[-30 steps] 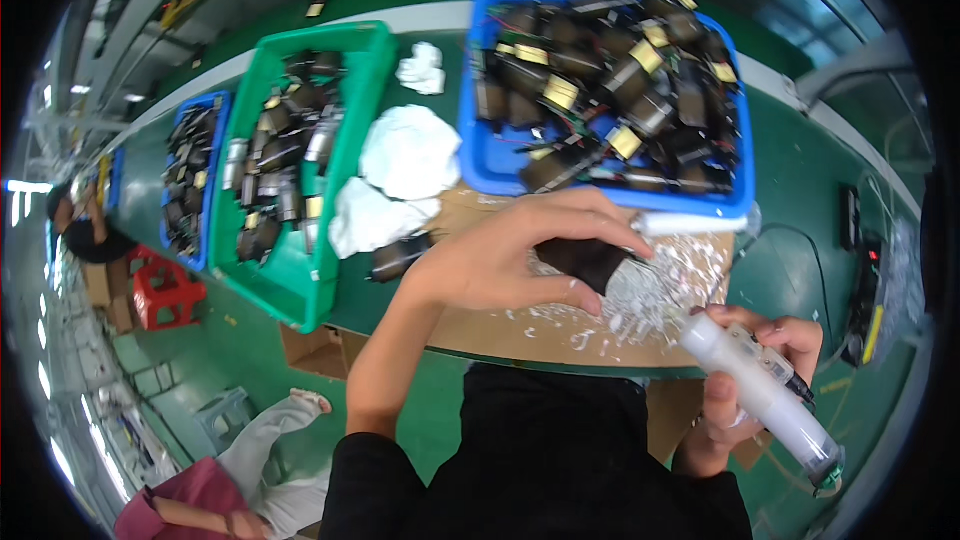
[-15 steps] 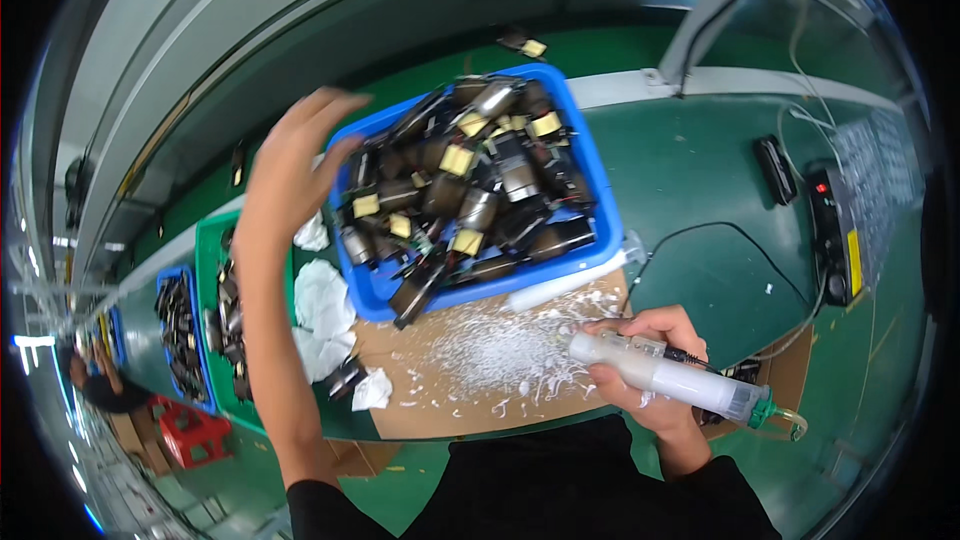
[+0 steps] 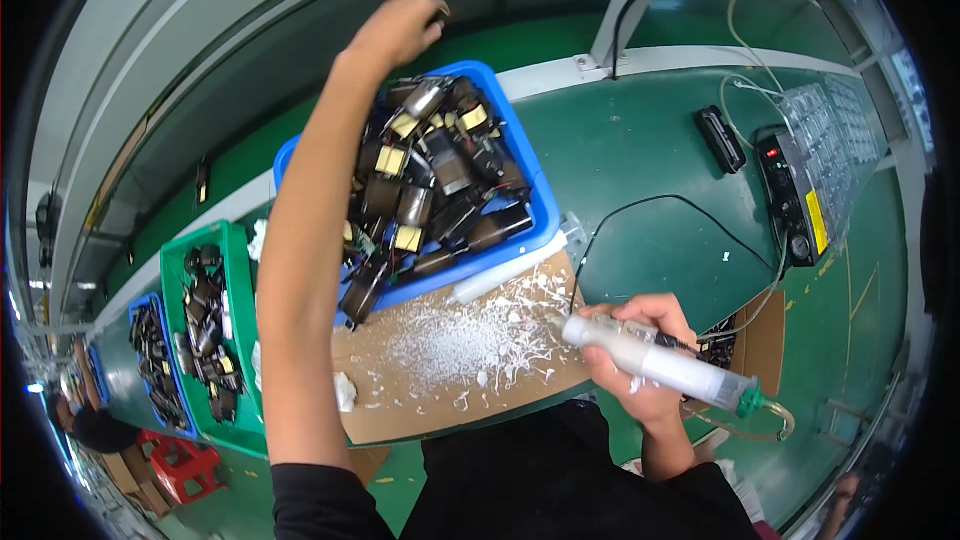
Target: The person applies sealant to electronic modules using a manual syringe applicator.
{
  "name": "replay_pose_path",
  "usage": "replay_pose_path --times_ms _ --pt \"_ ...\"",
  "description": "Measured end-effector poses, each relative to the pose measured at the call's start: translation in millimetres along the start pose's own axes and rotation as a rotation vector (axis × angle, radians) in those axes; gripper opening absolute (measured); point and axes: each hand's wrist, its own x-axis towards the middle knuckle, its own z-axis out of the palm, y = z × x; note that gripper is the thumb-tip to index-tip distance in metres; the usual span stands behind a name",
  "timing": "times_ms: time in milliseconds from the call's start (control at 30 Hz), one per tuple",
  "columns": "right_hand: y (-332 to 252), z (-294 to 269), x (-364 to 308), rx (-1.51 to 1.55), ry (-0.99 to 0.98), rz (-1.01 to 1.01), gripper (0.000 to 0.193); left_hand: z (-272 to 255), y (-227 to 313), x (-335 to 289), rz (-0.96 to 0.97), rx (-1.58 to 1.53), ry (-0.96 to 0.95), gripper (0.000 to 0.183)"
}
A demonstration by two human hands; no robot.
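My right hand (image 3: 640,360) is wrapped round a translucent dispensing syringe (image 3: 665,362) with white contents, a green end fitting and a hose. Its tip points left over a brown cardboard sheet (image 3: 400,411) strewn with white specks and strings. Beyond the far rim of a blue bin (image 3: 540,195), my left hand (image 3: 395,32) is stretched out, its fingers closed on a small dark part (image 3: 440,13) that they mostly cover. Brown and black cylindrical motor-like parts (image 3: 447,162) with yellow blocks fill the bin. My left forearm crosses over its left side.
A white tube (image 3: 495,277) lies along the bin's near side. To the left stand a green bin (image 3: 245,340) and another blue bin (image 3: 183,380), both with dark parts. On the right are a black control box (image 3: 790,200), a black cable (image 3: 660,198) and clear plastic trays (image 3: 830,130).
My left hand has moved from the bin's left side to past its far edge and closed on the dark part there. The view has shifted; my right hand still holds the syringe.
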Motion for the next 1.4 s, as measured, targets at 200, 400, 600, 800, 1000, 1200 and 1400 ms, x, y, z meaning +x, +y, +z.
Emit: replay_pose_path --times_ms 200,400,600,800,1000,1200,1400 --pt "30.0 21.8 14.2 -0.196 0.008 -0.004 0.035 -82.3 75.5 -145.7 -0.336 -0.677 0.355 0.017" --pt "44.4 36.8 20.3 -0.269 0.0 -0.011 0.031 -99.9 111.2 -280.0 -0.636 -1.616 0.808 0.017" --pt "34.3 42.9 24.1 -0.28 0.035 -0.001 0.029 -80.2 126.7 -308.1 -0.835 -2.205 1.014 0.047" --pt "23.8 39.5 20.5 -0.408 0.041 -0.027 0.032 -63.4 157.9 -286.4 -0.492 -2.29 0.621 0.059" --pt "-31.6 49.2 8.8 -0.058 0.016 -0.154 0.041 -32.3 184.1 -277.3 -0.233 -2.196 0.318 0.082" --pt "-53.2 73.8 -0.7 0.182 -0.222 -0.29 0.059 -44.7 193.5 -278.6 -0.324 -2.033 0.132 0.086" --pt "-43.8 91.7 5.8 0.083 -0.314 -0.286 0.053 -41.3 193.5 -287.7 -0.41 -1.962 0.055 0.089"
